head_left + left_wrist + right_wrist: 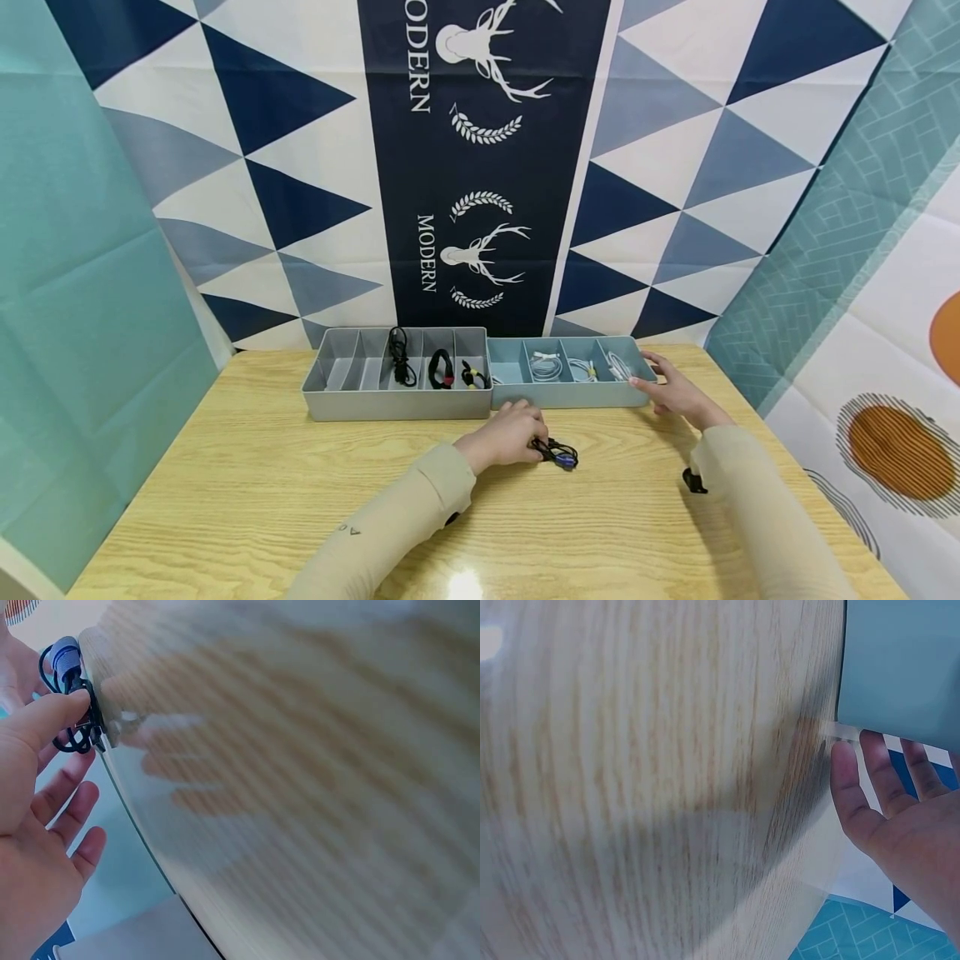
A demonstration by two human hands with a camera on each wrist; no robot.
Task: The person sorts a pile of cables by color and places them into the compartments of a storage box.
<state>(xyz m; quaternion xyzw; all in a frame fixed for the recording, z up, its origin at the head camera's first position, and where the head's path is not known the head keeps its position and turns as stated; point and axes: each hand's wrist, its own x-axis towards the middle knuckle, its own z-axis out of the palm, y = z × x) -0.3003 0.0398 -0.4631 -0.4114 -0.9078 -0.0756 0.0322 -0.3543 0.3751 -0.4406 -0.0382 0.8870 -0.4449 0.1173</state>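
My left hand [510, 435] pinches a small coiled black cable with a blue connector [564, 459] between thumb and index finger, just above the table. In the left wrist view its other fingers are spread, and the blue plug [66, 656] points upward. My right hand [677, 392] is at the right end of a light-blue divided box [570, 397], its fingers spread and touching the end wall. Coiled white cables [546, 367] lie in several of that box's compartments. To its left stands a grey divided box [397, 407] with black cables [441, 368] in some compartments.
Both boxes stand side by side at the back of the wooden table [247, 492], close to a patterned cloth backdrop [480, 167]. Glare shows near the table's front. Teal cloth [82, 275] hangs on the left, patterned cloth on the right.
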